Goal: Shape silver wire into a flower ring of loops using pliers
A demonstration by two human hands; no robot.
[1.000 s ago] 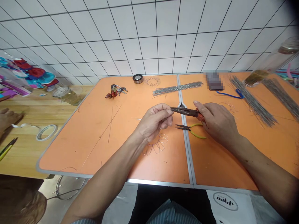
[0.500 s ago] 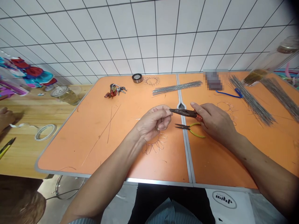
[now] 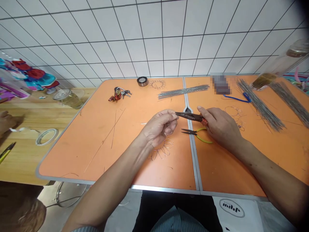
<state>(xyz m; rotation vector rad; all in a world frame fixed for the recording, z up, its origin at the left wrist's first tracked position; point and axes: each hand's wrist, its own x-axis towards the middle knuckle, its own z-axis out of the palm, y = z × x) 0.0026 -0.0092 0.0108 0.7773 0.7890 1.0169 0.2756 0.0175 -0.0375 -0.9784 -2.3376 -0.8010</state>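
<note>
My left hand (image 3: 162,127) is closed in a pinch over the orange table, its thumb and fingertips at the tip of the long-nose pliers (image 3: 189,116). A thin wire (image 3: 143,123) shows just behind that hand; the pinched part is hidden by the fingers. My right hand (image 3: 223,125) is wrapped round the pliers' red handles, and the dark jaws point left. Under my left hand a wire ring bent into petal-like loops (image 3: 162,151) is partly covered; I cannot tell whether it touches the hand. Yellow-handled pliers (image 3: 196,132) lie just below the jaws, across the table's seam.
Wire bundles (image 3: 183,91) (image 3: 262,106) lie at the back and right. Keys (image 3: 120,94), black tape (image 3: 142,81) and another looped wire ring (image 3: 157,84) sit at the back. A glass bottle (image 3: 267,77) leans at right. Another person's hand (image 3: 7,120) rests on the wooden table at left.
Almost nothing differs. Both hands and the pliers keep their places, and the view has shifted very slightly.
</note>
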